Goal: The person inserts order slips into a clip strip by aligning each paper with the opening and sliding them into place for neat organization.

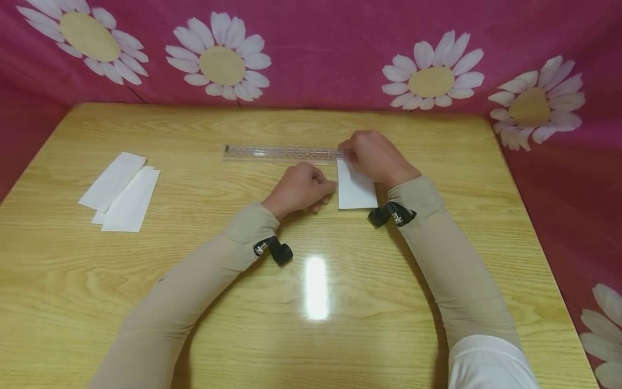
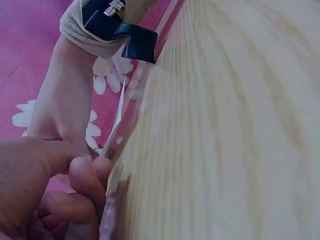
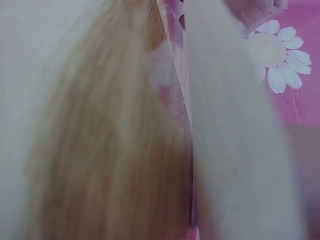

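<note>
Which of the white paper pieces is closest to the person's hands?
The single white piece at the right hand, near the right end of the clear ruler. The other pieces lie overlapping toward the table's left side, away from both hands.

Lighting and focus about a clear ruler [image 1: 282,153].
Head view: bright, even light, apparently from above; a white glare patch [image 1: 317,287] lies on the ruler's near side; the ruler itself carries a small glint; soft shadows edge the sleeves [image 1: 165,302]. Left-wrist view: dimmer, bluish, wood grain [image 2: 215,120] washed out. Right-wrist view: heavily blurred, hazy.
</note>
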Motion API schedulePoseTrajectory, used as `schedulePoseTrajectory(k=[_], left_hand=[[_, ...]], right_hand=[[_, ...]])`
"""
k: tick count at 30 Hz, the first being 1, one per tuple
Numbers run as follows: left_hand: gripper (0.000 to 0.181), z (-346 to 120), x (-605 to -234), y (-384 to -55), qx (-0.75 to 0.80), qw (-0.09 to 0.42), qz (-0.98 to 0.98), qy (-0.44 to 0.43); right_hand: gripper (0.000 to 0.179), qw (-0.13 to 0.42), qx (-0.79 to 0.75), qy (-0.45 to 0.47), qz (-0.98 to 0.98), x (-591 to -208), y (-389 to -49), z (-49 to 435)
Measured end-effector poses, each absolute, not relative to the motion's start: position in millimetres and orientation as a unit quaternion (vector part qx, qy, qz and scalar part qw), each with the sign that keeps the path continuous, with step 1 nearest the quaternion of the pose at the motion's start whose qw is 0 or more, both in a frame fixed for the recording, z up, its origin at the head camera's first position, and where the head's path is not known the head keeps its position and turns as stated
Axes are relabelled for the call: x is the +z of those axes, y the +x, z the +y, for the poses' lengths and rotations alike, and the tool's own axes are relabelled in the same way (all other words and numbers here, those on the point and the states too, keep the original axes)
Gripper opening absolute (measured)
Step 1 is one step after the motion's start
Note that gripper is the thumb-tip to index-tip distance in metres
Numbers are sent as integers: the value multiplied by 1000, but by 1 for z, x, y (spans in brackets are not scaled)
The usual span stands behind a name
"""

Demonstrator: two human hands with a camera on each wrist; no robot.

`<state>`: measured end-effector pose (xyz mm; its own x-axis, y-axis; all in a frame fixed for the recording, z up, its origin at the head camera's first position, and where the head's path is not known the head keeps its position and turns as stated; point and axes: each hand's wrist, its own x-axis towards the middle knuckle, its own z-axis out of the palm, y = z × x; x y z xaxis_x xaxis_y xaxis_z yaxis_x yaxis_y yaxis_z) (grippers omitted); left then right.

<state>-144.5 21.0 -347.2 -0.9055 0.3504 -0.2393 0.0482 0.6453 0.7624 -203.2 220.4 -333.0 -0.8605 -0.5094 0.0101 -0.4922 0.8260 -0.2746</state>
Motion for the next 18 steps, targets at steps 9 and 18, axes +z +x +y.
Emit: schedulePoseTrajectory(k=[9,18], left_hand=[[31,-10,-345,-142,429,166,881,111],[28,-44,-344,-143,430,129,888,99]], right_hand=[[29,32,-129,-254,958,-333,-202,219],[29,27,-119,-253,960,-331,-199,216]])
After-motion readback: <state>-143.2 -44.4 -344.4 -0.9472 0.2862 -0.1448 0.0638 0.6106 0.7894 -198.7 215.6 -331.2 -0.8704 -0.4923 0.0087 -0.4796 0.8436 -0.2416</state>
